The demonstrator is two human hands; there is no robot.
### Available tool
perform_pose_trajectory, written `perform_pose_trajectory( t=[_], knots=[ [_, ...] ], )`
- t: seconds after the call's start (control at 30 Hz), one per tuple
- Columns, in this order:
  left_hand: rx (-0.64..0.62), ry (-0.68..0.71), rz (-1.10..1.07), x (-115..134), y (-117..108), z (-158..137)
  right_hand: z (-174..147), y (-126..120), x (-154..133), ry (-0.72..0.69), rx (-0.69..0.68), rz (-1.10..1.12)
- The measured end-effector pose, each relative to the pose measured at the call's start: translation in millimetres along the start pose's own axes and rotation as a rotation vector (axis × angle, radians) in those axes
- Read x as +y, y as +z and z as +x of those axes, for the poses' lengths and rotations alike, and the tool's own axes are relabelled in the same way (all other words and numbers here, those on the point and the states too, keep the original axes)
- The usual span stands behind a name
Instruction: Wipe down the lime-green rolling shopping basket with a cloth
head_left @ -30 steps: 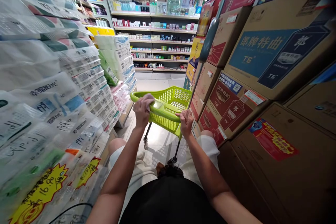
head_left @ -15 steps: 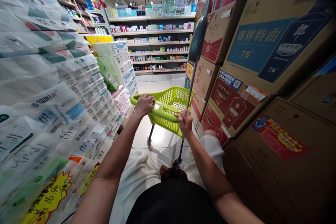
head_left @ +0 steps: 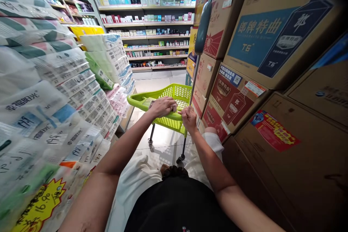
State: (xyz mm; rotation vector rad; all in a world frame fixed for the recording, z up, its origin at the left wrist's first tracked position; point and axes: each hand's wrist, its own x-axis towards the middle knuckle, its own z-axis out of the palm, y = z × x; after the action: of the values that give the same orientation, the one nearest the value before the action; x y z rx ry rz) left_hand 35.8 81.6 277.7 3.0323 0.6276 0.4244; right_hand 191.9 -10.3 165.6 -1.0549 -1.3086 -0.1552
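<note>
A lime-green shopping cart [head_left: 136,99] with a perforated basket stands on dark legs in front of me. My left hand [head_left: 164,107] lies over the middle of its handle bar, the fingers curled down around it. Close beside it, my right hand [head_left: 188,117] is closed at the right end of the handle. Part of the grip is hidden behind the fingers. Just past my right hand a thin pole [head_left: 194,79] with a thick grey-blue sleeve [head_left: 203,29] rises at the cart's right side; its lower end is hidden.
Stacked plastic-wrapped paper packs [head_left: 73,69] line the left side. Cardboard cartons [head_left: 255,40] are piled high along the right, close to the cart. Ahead, pale floor tiles [head_left: 154,76] lead to shelves [head_left: 146,23] of small boxes and bottles.
My left hand has slid right along the handle, nearer to my right hand. The cart has turned slightly, and the whole view has shifted a little to the right.
</note>
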Motion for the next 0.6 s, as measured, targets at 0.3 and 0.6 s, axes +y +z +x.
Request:
perform_pose_trajectory(
  t=[0.3,0.6],
  knots=[
    [0.344,-0.328,-0.017,-42,6,-37,6,-1,10,-0.013,-0.075,-0.019],
    [0.522,-0.65,-0.096,-97,8,-69,18,-29,19,-0.034,-0.191,-0.071]
  ],
)
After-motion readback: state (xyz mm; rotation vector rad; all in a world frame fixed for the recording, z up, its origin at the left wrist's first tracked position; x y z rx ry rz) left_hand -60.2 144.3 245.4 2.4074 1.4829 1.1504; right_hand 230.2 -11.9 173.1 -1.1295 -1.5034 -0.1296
